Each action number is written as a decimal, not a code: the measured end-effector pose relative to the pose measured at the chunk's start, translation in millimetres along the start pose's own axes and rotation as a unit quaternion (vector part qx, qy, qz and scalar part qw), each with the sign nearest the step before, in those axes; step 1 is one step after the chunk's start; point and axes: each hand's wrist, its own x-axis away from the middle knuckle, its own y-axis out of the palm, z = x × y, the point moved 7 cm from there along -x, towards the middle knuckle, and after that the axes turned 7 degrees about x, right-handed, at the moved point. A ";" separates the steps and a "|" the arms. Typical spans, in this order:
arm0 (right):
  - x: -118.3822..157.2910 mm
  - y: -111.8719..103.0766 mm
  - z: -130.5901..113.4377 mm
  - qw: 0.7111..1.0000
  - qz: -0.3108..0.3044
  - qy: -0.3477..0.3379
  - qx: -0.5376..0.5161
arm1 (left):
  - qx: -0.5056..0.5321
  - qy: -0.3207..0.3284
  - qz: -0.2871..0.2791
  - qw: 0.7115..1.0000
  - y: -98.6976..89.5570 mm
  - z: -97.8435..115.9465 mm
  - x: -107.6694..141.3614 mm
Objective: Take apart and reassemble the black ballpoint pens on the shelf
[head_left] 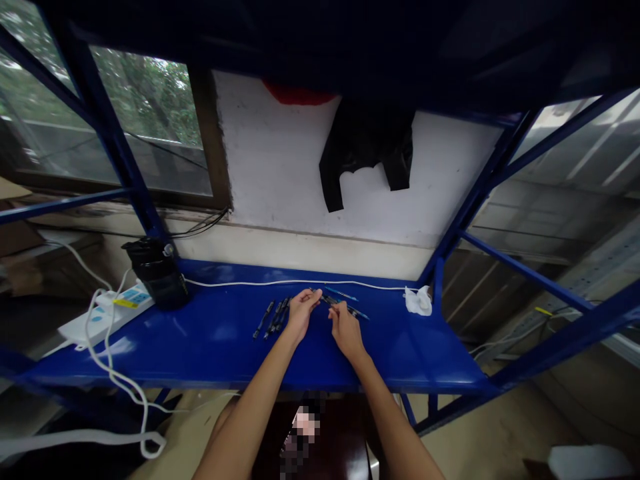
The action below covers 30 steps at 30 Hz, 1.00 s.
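Note:
Over the blue tabletop, my left hand (303, 312) is closed in a pinch, and a small dark bit shows at its fingertips. My right hand (346, 328) is closed beside it, its fingers on a slim dark pen (329, 299) that points toward the left hand. What the left fingers hold is too small to make out. Left of my hands lie several dark pens, one dark pen (263, 320) a little apart from the others. A light blue pen (341, 293) lies behind my right hand, and another blue-tipped pen (358, 313) sticks out just beyond it.
A white power strip (107, 319) with loose white cables and a black bag-like container (159, 275) stand at the left. Crumpled white tissue (419, 301) sits at the right end. A white cable (280, 283) runs along the back of the blue table (210, 353). Blue frame posts rise on both sides.

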 end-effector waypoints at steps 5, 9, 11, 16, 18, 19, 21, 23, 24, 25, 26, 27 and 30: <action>-0.3 -5.3 -7.2 1.000 0.009 -0.011 0.009 | 0.043 0.007 0.015 0.999 -4.1 5.8 -1.7; -0.8 -9.6 -9.4 1.000 0.018 -0.012 0.019 | 0.069 0.013 0.030 0.997 -8.2 8.0 -2.9; -0.5 -11.4 -9.8 0.999 0.022 -0.011 0.023 | 0.080 0.018 0.039 0.996 -11.4 9.3 -4.3; 0.4 -14.7 -11.4 0.999 0.030 -0.011 0.028 | 0.109 0.030 0.060 0.992 -20.4 14.7 -8.8; 0.4 -15.4 -11.7 0.999 0.031 -0.010 0.028 | 0.118 0.033 0.067 0.990 -23.3 16.4 -10.2; 0.3 -15.6 -11.7 0.999 0.032 -0.010 0.027 | 0.121 0.034 0.068 0.990 -24.1 16.9 -10.6; 0.2 -15.8 -11.9 0.999 0.031 -0.011 0.026 | 0.123 0.034 0.068 0.990 -24.5 17.3 -10.7; 0.1 -15.7 -12.0 0.999 0.030 -0.012 0.025 | 0.120 0.032 0.063 0.990 -23.2 17.0 -10.0; 0.0 -15.6 -12.1 0.999 0.030 -0.013 0.024 | 0.118 0.031 0.060 0.991 -22.4 16.7 -9.4; 0.0 -15.5 -12.2 0.999 0.028 -0.014 0.024 | 0.116 0.030 0.058 0.991 -21.5 16.5 -8.8; 0.0 -15.4 -12.3 0.999 0.027 -0.015 0.023 | 0.115 0.029 0.055 0.991 -20.8 16.4 -8.3; -0.1 -15.4 -12.4 0.999 0.026 -0.016 0.023 | 0.113 0.029 0.054 0.992 -20.2 16.5 -7.9; -0.3 -15.3 -12.9 0.999 0.024 -0.016 0.022 | 0.110 0.030 0.052 0.992 -19.8 17.2 -7.3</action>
